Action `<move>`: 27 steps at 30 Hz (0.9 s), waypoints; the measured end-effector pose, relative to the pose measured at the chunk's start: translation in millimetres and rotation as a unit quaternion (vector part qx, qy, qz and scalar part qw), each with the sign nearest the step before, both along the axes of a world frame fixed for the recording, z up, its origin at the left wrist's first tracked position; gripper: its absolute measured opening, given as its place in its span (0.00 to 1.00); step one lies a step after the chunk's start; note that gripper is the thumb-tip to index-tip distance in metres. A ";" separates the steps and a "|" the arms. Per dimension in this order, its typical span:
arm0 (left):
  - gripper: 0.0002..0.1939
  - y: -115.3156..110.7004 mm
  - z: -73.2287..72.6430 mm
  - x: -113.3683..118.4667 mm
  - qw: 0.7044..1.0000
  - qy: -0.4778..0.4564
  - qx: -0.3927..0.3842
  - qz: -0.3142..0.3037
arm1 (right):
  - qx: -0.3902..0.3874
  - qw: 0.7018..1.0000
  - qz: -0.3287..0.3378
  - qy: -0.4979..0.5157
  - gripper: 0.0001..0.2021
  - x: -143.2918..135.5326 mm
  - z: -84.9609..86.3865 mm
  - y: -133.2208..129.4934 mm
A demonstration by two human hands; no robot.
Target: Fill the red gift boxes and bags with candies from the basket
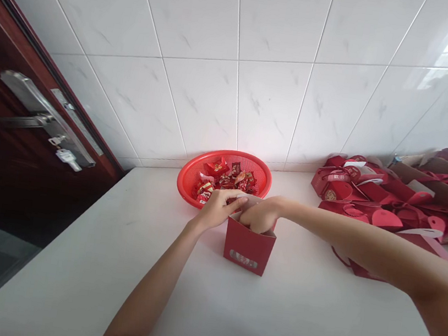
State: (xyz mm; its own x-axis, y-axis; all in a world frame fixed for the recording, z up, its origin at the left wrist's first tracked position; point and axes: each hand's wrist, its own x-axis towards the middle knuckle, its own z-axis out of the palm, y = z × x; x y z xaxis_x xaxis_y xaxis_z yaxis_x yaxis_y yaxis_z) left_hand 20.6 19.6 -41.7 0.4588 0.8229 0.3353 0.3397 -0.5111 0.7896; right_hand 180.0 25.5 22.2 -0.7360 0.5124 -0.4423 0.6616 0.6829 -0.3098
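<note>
A red cardboard gift box (248,246) stands upright on the white table, its top open and a small clear window low on its front. My left hand (220,207) grips the box's back left rim or flap between thumb and fingers. Reaching down into the opening is my right hand (261,215); its fingers are hidden inside the box. Just behind, a red plastic basket (183,182) holds several wrapped candies (226,179) in red, brown and pink.
Many red gift boxes (382,198) are heaped at the right, with cardboard cartons (407,171) behind them. A white tiled wall (200,98) borders the table (130,266) at the back. A brown door (10,149) with keys in its lock stands at the left.
</note>
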 end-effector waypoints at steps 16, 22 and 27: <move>0.20 -5.2 12.5 1.1 0.995 -0.086 -0.040 0.016 | -0.108 0.789 -0.229 0.560 0.43 125.0 -82.8 -38.3; 0.21 -9.6 15.5 1.8 0.993 -0.102 -0.061 0.018 | -0.180 0.725 -0.233 0.623 0.18 80.8 -83.3 -44.0; 0.22 -11.7 21.8 -2.2 0.991 -0.109 -0.072 -0.004 | -0.152 0.685 -0.284 0.653 0.17 73.1 -83.0 -37.6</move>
